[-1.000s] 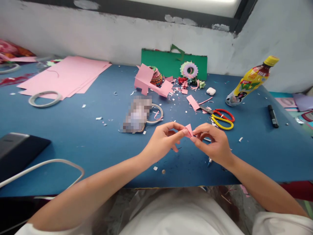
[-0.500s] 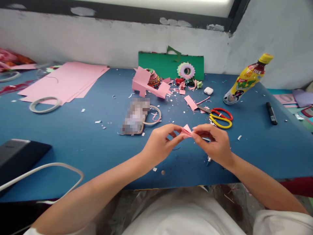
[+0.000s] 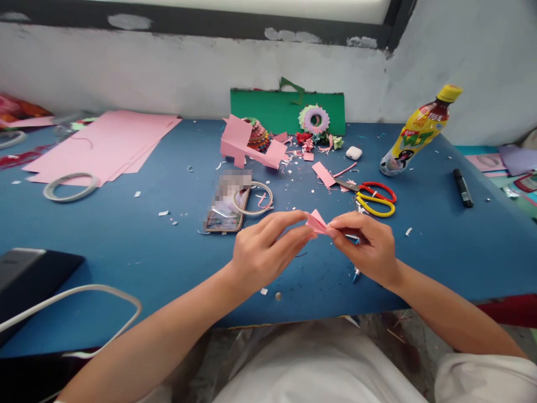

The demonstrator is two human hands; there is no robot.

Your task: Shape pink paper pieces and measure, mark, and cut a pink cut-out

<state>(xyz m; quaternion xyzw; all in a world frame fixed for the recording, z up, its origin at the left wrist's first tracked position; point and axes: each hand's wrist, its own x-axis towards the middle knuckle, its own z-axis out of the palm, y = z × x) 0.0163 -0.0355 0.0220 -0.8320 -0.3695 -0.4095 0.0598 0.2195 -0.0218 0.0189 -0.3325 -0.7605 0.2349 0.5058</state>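
One folded pink paper piece (image 3: pixel 317 224), left of the scissors (image 3: pixel 361 191), is pinched by the right hand (image 3: pixel 370 240); the left hand (image 3: pixel 266 246), fingers parted, flanks its edge. Folding seems underway, calling next for careful pressing.

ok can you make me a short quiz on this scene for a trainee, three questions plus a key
1. Multiple choice: what colours are the handles of the scissors?
(a) both blue
(b) one red, one yellow
(c) both black

2. True or false: the black marker lies to the right of the yellow-capped drink bottle.

3. Short answer: what is the person's right hand pinching between thumb and fingers?

Key:
1. b
2. True
3. A small folded piece of pink paper
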